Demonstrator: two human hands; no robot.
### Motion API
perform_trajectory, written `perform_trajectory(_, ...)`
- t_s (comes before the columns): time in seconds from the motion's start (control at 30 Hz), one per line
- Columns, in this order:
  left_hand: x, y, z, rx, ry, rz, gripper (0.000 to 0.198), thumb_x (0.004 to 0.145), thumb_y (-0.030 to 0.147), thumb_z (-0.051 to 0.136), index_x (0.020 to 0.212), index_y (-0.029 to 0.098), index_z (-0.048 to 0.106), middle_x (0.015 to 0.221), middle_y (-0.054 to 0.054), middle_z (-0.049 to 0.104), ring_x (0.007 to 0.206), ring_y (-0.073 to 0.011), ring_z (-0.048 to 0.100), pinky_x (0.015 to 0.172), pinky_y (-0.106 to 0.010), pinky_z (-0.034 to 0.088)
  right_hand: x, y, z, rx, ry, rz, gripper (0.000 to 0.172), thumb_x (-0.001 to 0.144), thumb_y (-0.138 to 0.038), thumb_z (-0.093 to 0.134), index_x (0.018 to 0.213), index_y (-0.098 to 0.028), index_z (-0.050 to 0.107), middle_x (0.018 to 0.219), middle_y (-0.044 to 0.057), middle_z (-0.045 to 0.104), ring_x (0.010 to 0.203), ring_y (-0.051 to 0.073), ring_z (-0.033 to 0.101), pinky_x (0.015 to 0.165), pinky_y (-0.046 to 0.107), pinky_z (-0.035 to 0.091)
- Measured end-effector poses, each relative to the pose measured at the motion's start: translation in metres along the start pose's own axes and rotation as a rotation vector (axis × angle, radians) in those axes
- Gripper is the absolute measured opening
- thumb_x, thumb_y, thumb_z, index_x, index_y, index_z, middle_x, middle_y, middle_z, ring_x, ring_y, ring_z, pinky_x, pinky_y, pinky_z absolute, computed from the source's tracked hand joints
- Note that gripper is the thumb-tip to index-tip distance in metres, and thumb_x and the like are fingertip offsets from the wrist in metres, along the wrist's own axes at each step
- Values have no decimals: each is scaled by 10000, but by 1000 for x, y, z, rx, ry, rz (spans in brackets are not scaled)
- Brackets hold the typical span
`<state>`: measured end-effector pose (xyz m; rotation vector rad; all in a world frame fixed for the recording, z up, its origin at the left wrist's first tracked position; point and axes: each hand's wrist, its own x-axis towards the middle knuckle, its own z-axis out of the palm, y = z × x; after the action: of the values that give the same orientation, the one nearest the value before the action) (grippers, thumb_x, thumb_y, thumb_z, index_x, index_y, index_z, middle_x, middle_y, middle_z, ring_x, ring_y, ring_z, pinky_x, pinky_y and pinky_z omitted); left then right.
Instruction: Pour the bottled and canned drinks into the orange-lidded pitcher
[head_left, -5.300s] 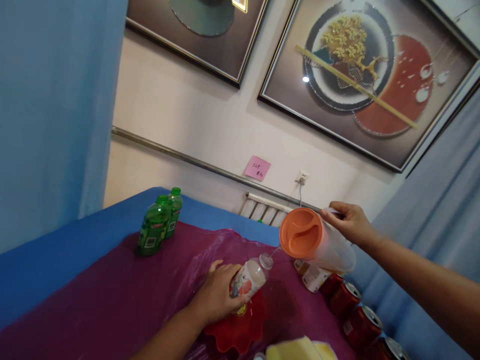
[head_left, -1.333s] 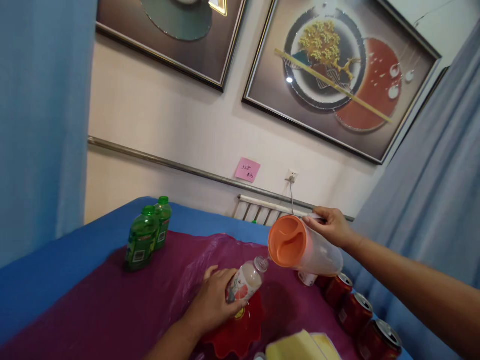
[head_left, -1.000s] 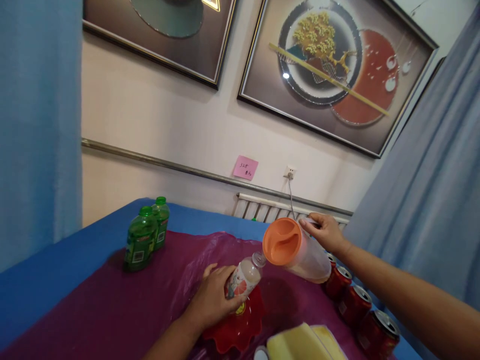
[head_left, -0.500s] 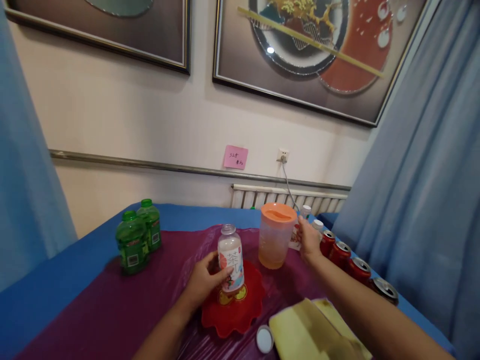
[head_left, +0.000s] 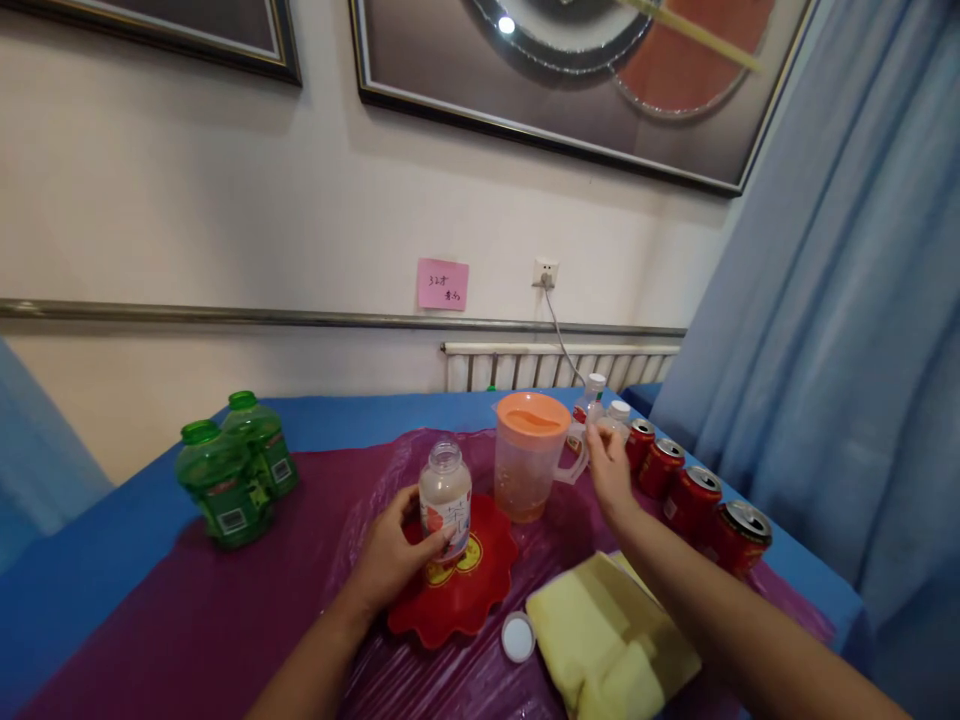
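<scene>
**Uncapped bottle held upright on the red dish, jug just beside it**

The left grip (head_left: 394, 550), a bare hand, is clamped on the lower half of a small clear plastic bottle with a pink-and-white label (head_left: 445, 495). The thumb lies across the front and the fingers wrap behind. The bottle stands upright and has no cap. It is filled nearly to the shoulder with a pale, cloudy liquid. Its base rests on a red scalloped plastic dish (head_left: 450, 590), towards the dish's far side.

Just right of it stands a clear plastic jug with an orange lid (head_left: 529, 465), with a shallow layer of the same pale liquid at the bottom. The right grip (head_left: 609, 468) is at the jug's handle with its fingers loosely curled. I cannot tell whether they close on the handle.

A white bottle cap (head_left: 517, 637) lies on the purple plastic sheet (head_left: 225, 620), just off the dish's near rim. A folded yellow cloth (head_left: 607, 640) lies beside the cap, under the right forearm.

The blue-covered worktop (head_left: 90, 560) has open room to the left, between the dish and two green plastic bottles (head_left: 232, 470). To the right a row of red drink cans (head_left: 694, 500) runs along the edge, close to a blue curtain (head_left: 825, 300). Small white-capped bottles (head_left: 619, 412) crowd in behind the jug.
</scene>
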<state>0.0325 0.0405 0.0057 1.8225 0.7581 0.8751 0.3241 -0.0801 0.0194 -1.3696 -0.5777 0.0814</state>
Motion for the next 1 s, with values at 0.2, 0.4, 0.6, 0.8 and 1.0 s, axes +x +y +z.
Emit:
perform_trajectory(0.2, 1, -2, 0, 61, 31, 10, 692, 648, 447, 803, 1229, 142, 583, 1163, -146, 739, 1048, -320, 708, 958, -477, 555, -103, -11, -41, -355, -645, -171, 101, 872, -311, 602, 938, -235, 606, 888, 20, 657, 805, 185, 603, 745, 297, 465)
perform_trajectory(0.4, -3, 2, -1, 166, 8, 45, 583, 648, 454, 781, 1138, 169, 641, 1093, -98, 767, 968, -302, 726, 875, -412, 581, -161, 10, -35, -762, -1137, -259, 386, 679, -289, 780, 1025, -218, 624, 1086, 65, 686, 990, 247, 617, 908, 337, 469)
perform_trajectory(0.6, -6, 9, 1, 259, -15, 83, 525, 663, 382, 746, 1138, 180, 654, 1116, -82, 765, 991, -291, 715, 891, -406, 568, -155, 10, -28, -877, -1167, -382, 370, 717, -253, 683, 1081, -191, 657, 1044, 103, 682, 952, 273, 631, 860, 359, 498)
perform_trajectory(0.8, -11, 16, 5, 258, -72, 114, 578, 678, 349, 748, 1227, 202, 638, 1200, -80, 744, 1069, -295, 695, 963, -417, 541, -116, -34, -19, -358, -870, -410, 339, 950, -255, 506, 1281, -276, 572, 1021, 64, 632, 894, 204, 614, 784, 326, 492)
perform_trajectory(1.0, -17, 22, 7, 176, -154, 93, 544, 720, 336, 742, 1241, 228, 626, 1219, -62, 730, 1077, -270, 690, 946, -370, 545, -77, -52, 58, 360, -570, -120, 307, 823, -402, 740, 970, -257, 513, 947, 12, 628, 858, 178, 614, 783, 307, 516)
